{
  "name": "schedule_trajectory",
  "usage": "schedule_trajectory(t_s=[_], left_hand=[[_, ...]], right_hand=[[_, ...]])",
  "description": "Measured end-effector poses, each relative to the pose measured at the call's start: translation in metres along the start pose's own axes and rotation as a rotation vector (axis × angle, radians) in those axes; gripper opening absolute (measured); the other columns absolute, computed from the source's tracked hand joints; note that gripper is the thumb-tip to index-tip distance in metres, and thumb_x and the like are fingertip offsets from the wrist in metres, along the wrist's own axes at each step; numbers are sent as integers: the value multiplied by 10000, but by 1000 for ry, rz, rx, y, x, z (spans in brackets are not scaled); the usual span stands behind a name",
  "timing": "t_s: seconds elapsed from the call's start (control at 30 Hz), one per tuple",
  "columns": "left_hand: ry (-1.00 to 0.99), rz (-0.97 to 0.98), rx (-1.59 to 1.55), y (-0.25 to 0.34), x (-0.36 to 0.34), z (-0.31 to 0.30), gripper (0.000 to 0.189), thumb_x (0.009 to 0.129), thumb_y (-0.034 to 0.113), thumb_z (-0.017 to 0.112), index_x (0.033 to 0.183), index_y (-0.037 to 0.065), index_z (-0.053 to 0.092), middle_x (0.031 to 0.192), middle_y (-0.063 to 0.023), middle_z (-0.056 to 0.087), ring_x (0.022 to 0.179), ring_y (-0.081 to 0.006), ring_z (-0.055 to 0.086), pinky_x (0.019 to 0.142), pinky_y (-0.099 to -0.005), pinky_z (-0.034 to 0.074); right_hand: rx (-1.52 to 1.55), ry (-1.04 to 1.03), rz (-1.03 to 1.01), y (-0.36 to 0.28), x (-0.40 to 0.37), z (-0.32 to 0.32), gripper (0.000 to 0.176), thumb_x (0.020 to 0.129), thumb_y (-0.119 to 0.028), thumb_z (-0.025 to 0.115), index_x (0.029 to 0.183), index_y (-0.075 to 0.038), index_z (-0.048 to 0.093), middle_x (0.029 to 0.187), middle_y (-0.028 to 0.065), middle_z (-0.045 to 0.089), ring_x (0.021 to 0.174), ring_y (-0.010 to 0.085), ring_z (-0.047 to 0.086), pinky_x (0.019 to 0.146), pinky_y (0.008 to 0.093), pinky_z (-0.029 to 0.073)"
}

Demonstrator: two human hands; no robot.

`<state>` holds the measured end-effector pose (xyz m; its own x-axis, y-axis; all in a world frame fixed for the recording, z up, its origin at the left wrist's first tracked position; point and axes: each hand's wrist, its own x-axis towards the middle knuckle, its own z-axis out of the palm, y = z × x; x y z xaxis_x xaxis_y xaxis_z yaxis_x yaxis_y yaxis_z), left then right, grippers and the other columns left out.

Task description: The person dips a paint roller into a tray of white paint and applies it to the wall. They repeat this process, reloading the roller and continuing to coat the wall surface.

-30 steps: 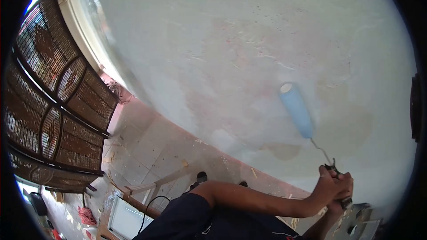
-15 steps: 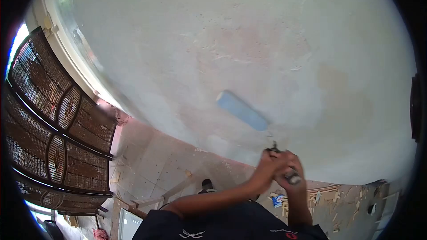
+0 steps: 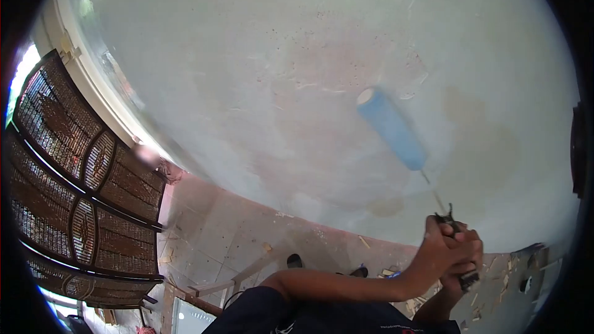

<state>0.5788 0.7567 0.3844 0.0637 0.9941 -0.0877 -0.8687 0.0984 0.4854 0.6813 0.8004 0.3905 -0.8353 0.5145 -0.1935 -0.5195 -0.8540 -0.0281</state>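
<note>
A paint roller with a light blue sleeve [image 3: 393, 130] lies over the pale plastered wall [image 3: 247, 37], tilted so its free end points up and left. From its lower end, a thin metal rod runs down to a dark, stained handle [image 3: 468, 281]. My left hand [image 3: 440, 250], its arm reaching across my body, is wrapped round that handle. Close beside and partly behind it, my right hand [image 3: 459, 274] also grips the handle, some of its fingers hidden.
Dark wooden panels with woven mesh [image 3: 80, 179] stand at the left, near a window frame. Below the wall, the tiled floor [image 3: 216, 222] carries scattered wood scraps [image 3: 504, 278] at the right. A wooden frame [image 3: 213, 287] stands at lower left. Reddish and tan patches mark the wall.
The roller has moved to the right across the wall and turned steeper, its free end now higher. Both hands have shifted right with its handle, still gripping it.
</note>
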Motion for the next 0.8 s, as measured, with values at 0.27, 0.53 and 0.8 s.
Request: schedule_trajectory(t_s=[0.27, 0.53, 0.8], left_hand=[[31, 19, 16, 7, -10, -7, 470, 791, 53, 677, 1047, 67, 283, 1087, -82, 466, 821, -158, 632, 572, -234, 562], [246, 18, -57, 27, -4, -98, 397, 796, 105, 674, 1035, 99, 357, 937, -63, 552, 768, -152, 618, 604, -241, 531], [372, 81, -30, 59, 15, -184, 187, 798, 115, 665, 842, -3, 526, 828, -72, 588, 788, -121, 621, 673, -186, 544]], right_hand=[[10, -28, 205, 6, 18, 10, 108, 871, -55, 416, 967, -5, 407, 619, 41, 489, 352, 52, 421, 325, 219, 430], [-137, 252, -77, 49, 81, -33, 185, 859, -78, 463, 980, 62, 470, 662, 25, 547, 470, 34, 517, 397, 179, 446], [79, 127, 257, 52, 175, -113, 96, 877, -77, 487, 876, 4, 539, 705, -31, 555, 566, 33, 532, 506, 181, 424]])
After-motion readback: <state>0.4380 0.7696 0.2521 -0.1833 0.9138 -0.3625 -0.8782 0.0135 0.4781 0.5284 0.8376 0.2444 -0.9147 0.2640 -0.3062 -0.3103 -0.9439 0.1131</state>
